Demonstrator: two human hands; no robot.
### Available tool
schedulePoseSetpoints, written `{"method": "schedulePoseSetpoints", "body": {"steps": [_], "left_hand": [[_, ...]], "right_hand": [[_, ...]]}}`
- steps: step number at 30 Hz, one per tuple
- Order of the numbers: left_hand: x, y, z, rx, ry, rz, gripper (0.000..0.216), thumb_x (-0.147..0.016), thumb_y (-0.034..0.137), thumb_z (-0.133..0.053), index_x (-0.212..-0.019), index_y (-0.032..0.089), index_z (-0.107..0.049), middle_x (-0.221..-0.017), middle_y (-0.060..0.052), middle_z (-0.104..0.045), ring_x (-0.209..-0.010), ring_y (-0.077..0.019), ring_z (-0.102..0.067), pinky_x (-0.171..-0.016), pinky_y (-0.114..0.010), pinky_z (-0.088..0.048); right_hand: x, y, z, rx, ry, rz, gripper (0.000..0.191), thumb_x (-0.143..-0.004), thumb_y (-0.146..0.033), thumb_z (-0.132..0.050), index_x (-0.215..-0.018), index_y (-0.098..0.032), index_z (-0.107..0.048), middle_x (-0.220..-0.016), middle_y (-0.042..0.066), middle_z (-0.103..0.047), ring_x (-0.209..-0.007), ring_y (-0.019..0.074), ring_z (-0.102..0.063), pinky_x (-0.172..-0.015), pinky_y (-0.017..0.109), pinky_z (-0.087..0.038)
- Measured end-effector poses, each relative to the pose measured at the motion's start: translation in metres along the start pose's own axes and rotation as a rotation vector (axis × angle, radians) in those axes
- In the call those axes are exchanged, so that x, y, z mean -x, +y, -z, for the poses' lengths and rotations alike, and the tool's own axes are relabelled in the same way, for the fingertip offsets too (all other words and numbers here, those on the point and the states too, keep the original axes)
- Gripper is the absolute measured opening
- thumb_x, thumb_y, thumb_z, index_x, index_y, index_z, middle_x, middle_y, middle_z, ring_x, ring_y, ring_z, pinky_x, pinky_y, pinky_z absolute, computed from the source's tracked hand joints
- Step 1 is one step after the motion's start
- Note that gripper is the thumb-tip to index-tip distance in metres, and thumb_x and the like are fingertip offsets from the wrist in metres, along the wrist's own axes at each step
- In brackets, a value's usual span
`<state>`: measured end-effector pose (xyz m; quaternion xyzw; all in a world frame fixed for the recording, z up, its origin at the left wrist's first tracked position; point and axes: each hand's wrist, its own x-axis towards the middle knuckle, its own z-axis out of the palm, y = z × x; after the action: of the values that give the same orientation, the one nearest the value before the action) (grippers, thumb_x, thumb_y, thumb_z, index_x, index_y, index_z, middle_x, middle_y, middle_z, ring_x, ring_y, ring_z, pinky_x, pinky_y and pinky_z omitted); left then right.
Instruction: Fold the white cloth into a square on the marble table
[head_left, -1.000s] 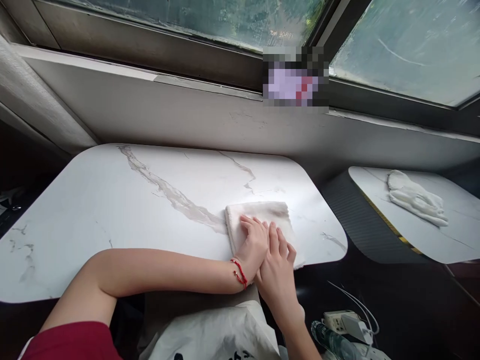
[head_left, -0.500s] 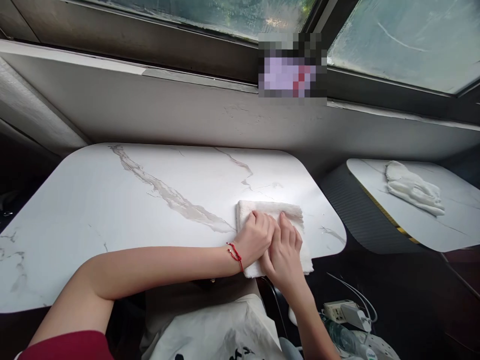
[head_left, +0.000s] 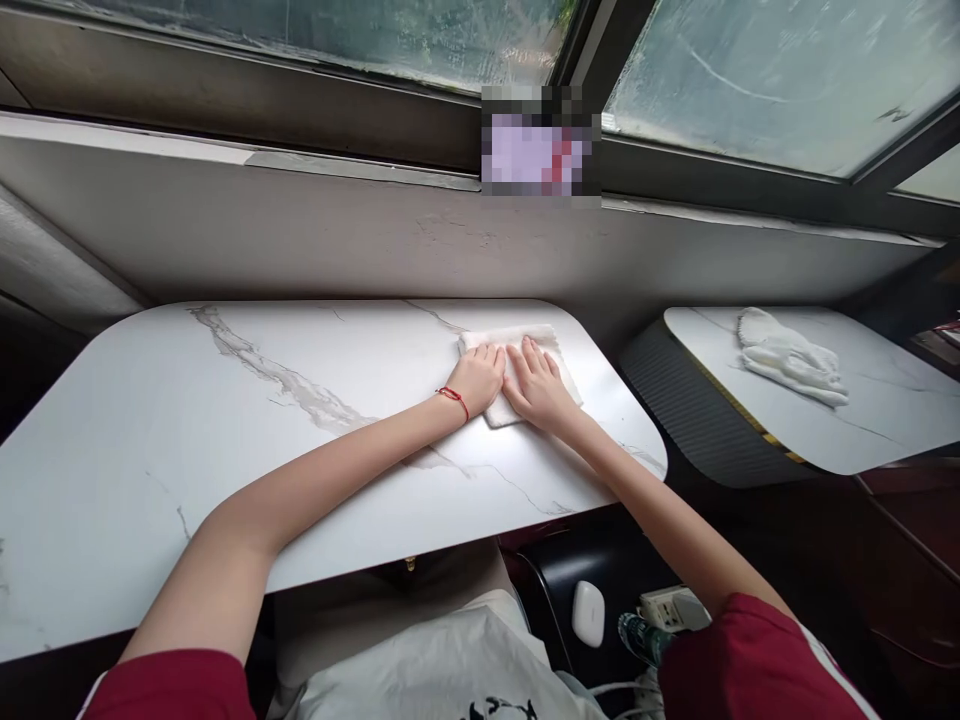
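Observation:
A folded white cloth (head_left: 525,338) lies on the white marble table (head_left: 225,420), near its far right corner by the wall. My left hand (head_left: 478,375), with a red string bracelet at the wrist, presses on the cloth's left part with fingers curled. My right hand (head_left: 536,385) lies flat on the cloth beside it, fingers stretched out. Both arms reach far across the tabletop.
A second marble table (head_left: 862,430) stands to the right with a crumpled white cloth (head_left: 787,355) on it. A grey wall and window sill (head_left: 300,160) border the far edge. Below the table sit a power strip (head_left: 667,608), a white device (head_left: 589,612) and a white bag (head_left: 435,670).
Both hands have pushed the cloth away from the table's near right edge to the far side by the wall. My arms are now stretched out.

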<state>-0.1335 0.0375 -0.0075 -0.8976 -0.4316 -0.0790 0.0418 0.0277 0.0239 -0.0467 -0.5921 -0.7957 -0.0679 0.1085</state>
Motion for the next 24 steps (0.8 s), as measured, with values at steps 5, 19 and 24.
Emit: {"method": "schedulePoseSetpoints", "body": {"steps": [5, 19, 24], "left_hand": [[-0.042, -0.015, -0.006, 0.039, 0.007, 0.069, 0.046, -0.099, 0.018, -0.035, -0.140, 0.001, -0.048, -0.141, -0.021, -0.055, -0.130, -0.0268, -0.050, -0.109, -0.037, -0.036], [-0.088, -0.046, -0.031, 0.131, 0.079, 0.227, 0.051, -0.102, 0.030, -0.031, -0.149, 0.015, -0.044, -0.157, -0.017, -0.037, -0.147, -0.0301, -0.031, -0.117, -0.044, -0.025], [-0.084, -0.047, -0.029, 0.142, 0.066, 0.239, 0.052, -0.102, 0.030, -0.030, -0.150, 0.016, -0.043, -0.161, -0.017, -0.031, -0.151, -0.0300, -0.023, -0.119, -0.045, -0.023]], "right_hand": [[-0.050, 0.022, -0.013, -0.071, 0.023, -0.111, 0.063, -0.098, -0.041, -0.035, -0.158, -0.022, -0.027, -0.165, 0.020, -0.019, -0.151, 0.0380, -0.018, -0.112, 0.059, -0.027], [-0.107, 0.052, -0.023, -0.030, 0.027, -0.094, 0.060, -0.102, -0.046, -0.027, -0.156, -0.020, -0.036, -0.162, 0.019, -0.028, -0.149, 0.0338, -0.023, -0.113, 0.052, -0.027], [-0.103, 0.049, -0.018, -0.022, 0.017, -0.093, 0.060, -0.102, -0.044, -0.029, -0.155, -0.018, -0.036, -0.162, 0.020, -0.027, -0.149, 0.0348, -0.024, -0.113, 0.052, -0.026]]}}
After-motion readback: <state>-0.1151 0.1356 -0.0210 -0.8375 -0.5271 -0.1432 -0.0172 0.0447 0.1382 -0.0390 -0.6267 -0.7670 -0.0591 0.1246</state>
